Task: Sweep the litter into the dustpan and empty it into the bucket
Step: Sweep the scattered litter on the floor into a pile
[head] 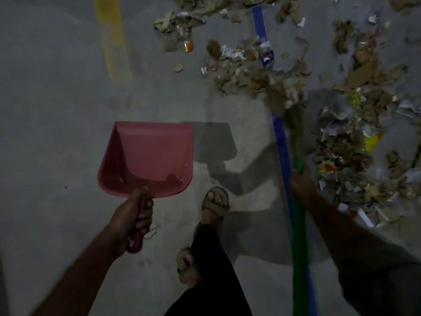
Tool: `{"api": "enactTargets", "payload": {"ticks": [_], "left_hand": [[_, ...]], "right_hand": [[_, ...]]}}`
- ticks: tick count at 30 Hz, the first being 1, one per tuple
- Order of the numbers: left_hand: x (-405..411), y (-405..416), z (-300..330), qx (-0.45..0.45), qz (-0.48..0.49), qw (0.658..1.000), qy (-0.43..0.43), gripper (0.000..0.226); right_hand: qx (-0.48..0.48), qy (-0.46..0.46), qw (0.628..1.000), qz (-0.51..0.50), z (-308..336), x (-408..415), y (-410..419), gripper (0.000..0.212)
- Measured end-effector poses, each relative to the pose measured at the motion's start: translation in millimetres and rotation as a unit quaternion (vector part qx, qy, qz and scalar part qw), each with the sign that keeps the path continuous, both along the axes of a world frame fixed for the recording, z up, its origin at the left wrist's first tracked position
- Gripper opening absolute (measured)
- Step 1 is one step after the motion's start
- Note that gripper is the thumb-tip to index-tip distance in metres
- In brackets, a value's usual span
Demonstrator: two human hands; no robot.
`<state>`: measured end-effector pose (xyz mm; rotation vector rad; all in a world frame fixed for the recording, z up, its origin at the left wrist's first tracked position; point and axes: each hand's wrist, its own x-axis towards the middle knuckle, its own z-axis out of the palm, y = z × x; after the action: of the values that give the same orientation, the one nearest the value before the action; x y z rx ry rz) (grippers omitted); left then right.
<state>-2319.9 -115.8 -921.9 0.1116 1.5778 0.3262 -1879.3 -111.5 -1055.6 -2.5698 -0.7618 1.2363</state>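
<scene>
Litter (262, 71), upper right, looks light, loose and scatter-prone. Left hand (134, 215) fingers wrap the empty dustpan (148, 158) handle; right hand (301, 183) grips the broom (297, 220) shaft.

no legible txt, litter (255, 71) wrappers too blurred to read
</scene>
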Motion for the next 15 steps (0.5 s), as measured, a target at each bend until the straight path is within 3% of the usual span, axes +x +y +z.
{"api": "enactTargets", "payload": {"ticks": [1,4,8,15], "left_hand": [[3.0,5.1,2.2,-0.003,0.000,1.000,0.000,0.040],[12.8,31.5,5.3,-0.001,-0.020,1.000,0.008,0.039],[21.2,61.2,15.3,0.010,-0.023,1.000,0.008,0.036],[1.7,97.3,39.5,0.033,-0.025,0.999,0.015,0.036]], "right_hand": [[0.020,-0.005,1.000,-0.009,7.6,16.5,2.2,0.029],[0.056,-0.057,0.995,-0.059,26.8,48.7,5.0,0.039],[0.085,-0.101,0.991,0.014,52.9,55.7,-28.6,0.054],[0.064,-0.042,0.996,0.053,121.2,-54.1,-84.6,0.063]]}}
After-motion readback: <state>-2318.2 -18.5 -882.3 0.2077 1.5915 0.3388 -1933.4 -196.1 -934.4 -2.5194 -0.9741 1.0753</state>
